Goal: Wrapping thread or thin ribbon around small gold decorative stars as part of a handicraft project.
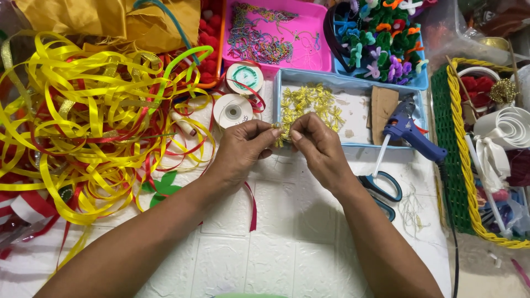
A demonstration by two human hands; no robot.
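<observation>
Both hands, left and right, pinch one small gold bow between their fingertips.

I see no signs or screens, only round labels on two white ribbon spools: a green-ringed one by the pink tray, and a plain white one just below it.
</observation>
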